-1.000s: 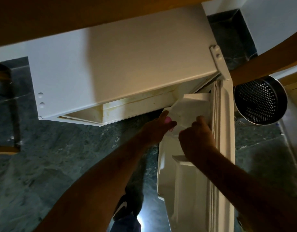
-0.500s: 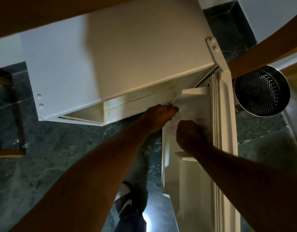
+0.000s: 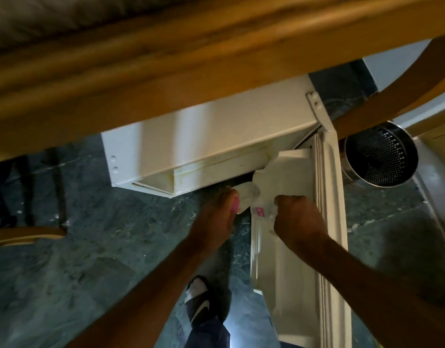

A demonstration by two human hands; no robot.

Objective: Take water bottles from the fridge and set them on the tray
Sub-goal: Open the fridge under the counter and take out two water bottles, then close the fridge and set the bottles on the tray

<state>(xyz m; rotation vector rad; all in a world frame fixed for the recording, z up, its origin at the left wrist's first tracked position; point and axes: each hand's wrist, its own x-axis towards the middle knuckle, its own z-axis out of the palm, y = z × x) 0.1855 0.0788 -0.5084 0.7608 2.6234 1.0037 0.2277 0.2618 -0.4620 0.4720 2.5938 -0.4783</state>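
At centre frame, by the open fridge door (image 3: 327, 222), my left hand (image 3: 216, 217) is closed round one water bottle (image 3: 246, 194) and my right hand (image 3: 296, 222) round another (image 3: 263, 212), both lifted from the door shelf to carry; no tray visible.

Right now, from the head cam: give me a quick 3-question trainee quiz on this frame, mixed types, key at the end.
1. True or false: the fridge door stands open.
2. Multiple choice: what sits to the right of the fridge door? A) a perforated metal bin B) a blue bucket C) a cardboard box
3. Fill in: the left hand holds a clear bottle with a ____ cap.

Key
1. True; its inner shelves face the camera, and the right hand is at the door shelf.
2. A
3. Pink; the cap shows at the fingers.
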